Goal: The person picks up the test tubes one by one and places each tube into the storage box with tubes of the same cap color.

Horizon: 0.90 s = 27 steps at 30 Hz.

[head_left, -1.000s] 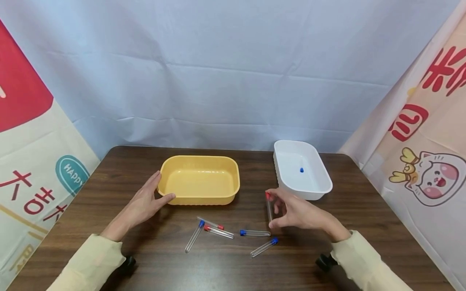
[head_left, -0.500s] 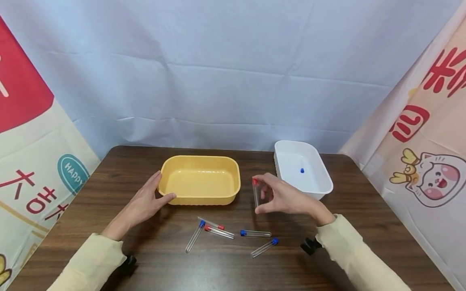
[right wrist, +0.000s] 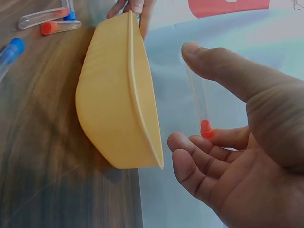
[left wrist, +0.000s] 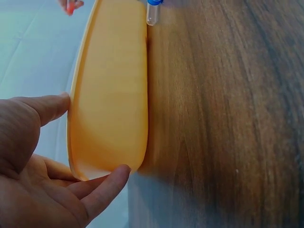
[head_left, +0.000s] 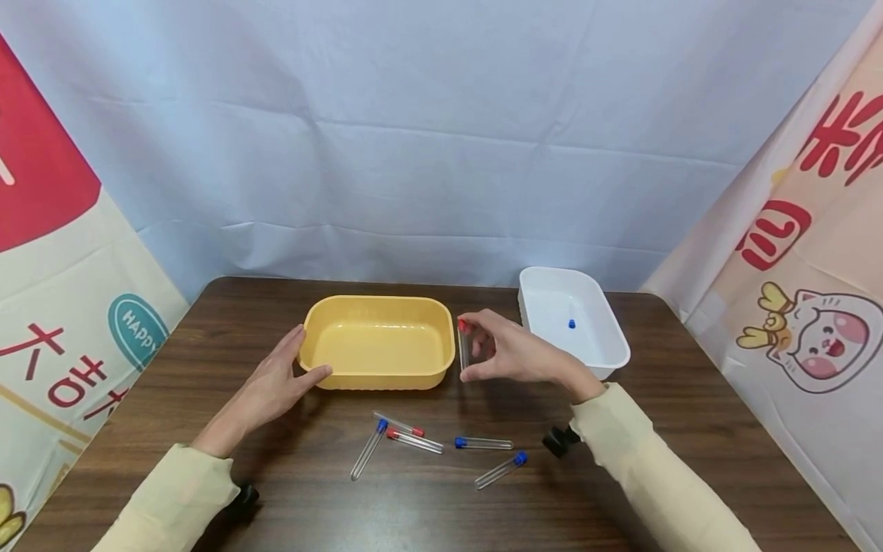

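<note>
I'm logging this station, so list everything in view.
Cloth: 1, pale blue, at the back
Banners: 2, multicoloured, either side
Table: 1, dark brown, in the middle
Yellow tray: 1, yellow, left of centre
White tray: 1, white, back right
Blue-capped tubes: 3, clear, in front of the trays
Red-capped tubes: 3, clear, two on the table, one held
Blue cap: 1, blue, in the white tray; any tube is unclear
Devices: 2, black, by the wrists
Sleeves: 2, pale yellow, on the arms
Left grip: 1, bare, at the yellow tray's left end
Right grip: 1, bare, right of the yellow tray
</note>
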### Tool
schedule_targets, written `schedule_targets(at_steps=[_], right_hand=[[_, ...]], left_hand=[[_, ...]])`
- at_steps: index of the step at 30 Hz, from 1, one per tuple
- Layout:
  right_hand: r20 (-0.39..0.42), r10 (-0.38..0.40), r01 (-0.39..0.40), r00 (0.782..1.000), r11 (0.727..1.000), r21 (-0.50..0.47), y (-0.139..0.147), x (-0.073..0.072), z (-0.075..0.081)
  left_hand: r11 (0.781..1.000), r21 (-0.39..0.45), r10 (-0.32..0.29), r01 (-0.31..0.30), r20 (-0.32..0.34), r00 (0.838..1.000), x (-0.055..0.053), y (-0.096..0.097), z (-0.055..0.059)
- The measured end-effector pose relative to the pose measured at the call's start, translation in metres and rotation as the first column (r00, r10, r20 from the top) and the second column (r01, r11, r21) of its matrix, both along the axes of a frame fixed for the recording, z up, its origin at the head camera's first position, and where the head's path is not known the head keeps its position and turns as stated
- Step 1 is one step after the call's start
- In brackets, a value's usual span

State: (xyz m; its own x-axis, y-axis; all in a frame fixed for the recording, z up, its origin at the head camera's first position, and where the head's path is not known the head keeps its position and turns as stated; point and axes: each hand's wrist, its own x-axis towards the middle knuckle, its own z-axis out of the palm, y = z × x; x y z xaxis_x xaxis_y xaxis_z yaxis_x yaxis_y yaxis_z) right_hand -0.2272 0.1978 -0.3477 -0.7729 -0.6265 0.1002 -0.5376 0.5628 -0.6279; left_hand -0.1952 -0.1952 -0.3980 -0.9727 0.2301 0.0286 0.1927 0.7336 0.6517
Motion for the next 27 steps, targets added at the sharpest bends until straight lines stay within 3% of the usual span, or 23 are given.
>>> schedule_targets(at_steps=[10,27], right_hand=[[0.023,0.028,-0.028,0.999,1.000,-0.005,-0.023,-0.019,0.006],[0.082,0.017,-0.017,0.997,1.000,-0.002,-0.057,-0.045,0.003]], left_hand=[[1.000,0.006,-0.003,0.003,-0.022,1.000,0.000,-0.002,-0.001],[1.000,0.006,0.015,-0.014,-0.026,1.000,-0.001,-0.004,-0.005]])
